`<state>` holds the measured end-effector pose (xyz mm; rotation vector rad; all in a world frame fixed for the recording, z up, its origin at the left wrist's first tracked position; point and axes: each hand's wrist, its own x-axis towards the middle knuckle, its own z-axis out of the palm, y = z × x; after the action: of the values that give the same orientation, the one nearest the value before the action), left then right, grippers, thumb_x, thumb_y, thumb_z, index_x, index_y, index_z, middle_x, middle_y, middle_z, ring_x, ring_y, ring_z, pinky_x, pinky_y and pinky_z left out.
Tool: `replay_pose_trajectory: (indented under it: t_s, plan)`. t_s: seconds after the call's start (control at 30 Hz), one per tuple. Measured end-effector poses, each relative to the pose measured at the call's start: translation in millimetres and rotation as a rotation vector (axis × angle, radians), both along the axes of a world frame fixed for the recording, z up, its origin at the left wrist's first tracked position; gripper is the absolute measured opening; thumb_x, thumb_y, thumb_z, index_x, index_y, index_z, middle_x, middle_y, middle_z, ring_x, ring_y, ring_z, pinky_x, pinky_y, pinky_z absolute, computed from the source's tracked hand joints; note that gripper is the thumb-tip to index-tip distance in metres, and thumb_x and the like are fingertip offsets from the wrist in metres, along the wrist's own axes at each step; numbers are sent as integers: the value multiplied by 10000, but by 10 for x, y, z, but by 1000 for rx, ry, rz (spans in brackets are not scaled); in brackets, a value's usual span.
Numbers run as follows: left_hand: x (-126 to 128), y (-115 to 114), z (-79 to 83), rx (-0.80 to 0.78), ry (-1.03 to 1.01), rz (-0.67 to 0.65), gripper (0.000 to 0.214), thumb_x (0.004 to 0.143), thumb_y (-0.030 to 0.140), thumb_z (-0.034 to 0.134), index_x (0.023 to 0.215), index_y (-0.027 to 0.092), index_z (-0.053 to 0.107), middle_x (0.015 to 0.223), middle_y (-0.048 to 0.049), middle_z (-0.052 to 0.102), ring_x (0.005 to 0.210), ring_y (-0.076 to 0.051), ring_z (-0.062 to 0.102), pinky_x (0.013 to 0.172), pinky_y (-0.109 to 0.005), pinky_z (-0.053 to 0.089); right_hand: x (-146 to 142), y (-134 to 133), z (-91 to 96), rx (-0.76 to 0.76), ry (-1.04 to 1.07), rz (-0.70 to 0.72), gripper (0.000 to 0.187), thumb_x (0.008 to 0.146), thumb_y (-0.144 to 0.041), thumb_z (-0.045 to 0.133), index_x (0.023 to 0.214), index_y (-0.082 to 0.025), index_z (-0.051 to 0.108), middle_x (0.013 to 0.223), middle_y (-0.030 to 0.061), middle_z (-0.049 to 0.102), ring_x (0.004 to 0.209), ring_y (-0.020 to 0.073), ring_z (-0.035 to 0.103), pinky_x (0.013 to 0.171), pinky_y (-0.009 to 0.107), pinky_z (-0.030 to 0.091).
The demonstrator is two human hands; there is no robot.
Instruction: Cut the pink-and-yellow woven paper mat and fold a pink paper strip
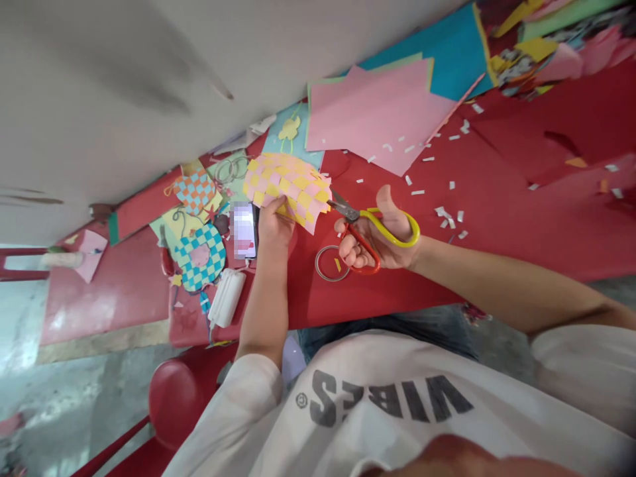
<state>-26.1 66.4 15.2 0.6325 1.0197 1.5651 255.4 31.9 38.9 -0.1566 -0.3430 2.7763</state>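
I had the left hand (276,224) pinching the woven paper (285,180) left of centre, the right hand (381,242) gripping scissors (350,212) at the paper's right edge; neat snips, I judged, needed taut paper.

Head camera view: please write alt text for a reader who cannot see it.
A person's left hand holds a pink-and-yellow woven paper piece, while the right hand holds red-and-yellow-handled scissors at its edge. On the red table lie pink sheets, small white scraps, a phone and a blue checkered paper piece.
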Motion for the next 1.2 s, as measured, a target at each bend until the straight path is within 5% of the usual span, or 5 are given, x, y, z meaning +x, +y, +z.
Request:
replay_pose_trajectory:
  t_s: [0.2, 0.4, 0.63, 0.93, 1.2]
  plan:
    - [47, -64, 69, -43, 151, -22, 420, 879, 199, 765, 1294, 264, 781, 1259, -29, 852, 1494, -265, 655, 1155, -348, 584, 21, -29, 45, -3, 57, -28, 916, 996, -949, 158, 1249, -184, 594, 1113, 172, 841, 935, 291, 860, 780, 448, 730]
    - [35, -106, 132, 4, 96, -6, 541, 786, 185, 819, 1310, 305, 758, 1269, -16, 849, 1436, -253, 704, 1183, -349, 569, -18, -102, 112, 42, -11, -42, 931, 976, -963, 173, 1197, -160, 590, 1040, 223, 837, 837, 305, 845, 687, 448, 723]
    - [-80, -137, 159, 1, 200, 37, 439, 810, 254, 788, 1244, 314, 788, 1251, -39, 854, 1490, -280, 667, 1235, -414, 559, -35, -100, 83, 240, 8, 16, 955, 851, -1078, 251, 1079, -200, 551, 948, 216, 840, 763, 336, 838, 645, 458, 708]
    - [-36, -177, 184, 49, 167, -71, 453, 752, 210, 813, 1180, 358, 820, 1232, -13, 858, 1478, -290, 673, 1236, -455, 566, -114, -165, 112, 459, -205, -176, 1032, 820, -1090, 72, 1125, -207, 510, 992, 247, 842, 798, 314, 842, 657, 394, 689]
    - [-31, -138, 248, 35, 172, 51, 409, 941, 367, 737, 1344, 308, 760, 1371, -40, 820, 1562, -247, 598, 1279, -403, 516, -57, -117, 129, 401, -172, -102, 993, 839, -1082, 82, 1058, -215, 514, 905, 229, 836, 752, 320, 836, 656, 413, 693]
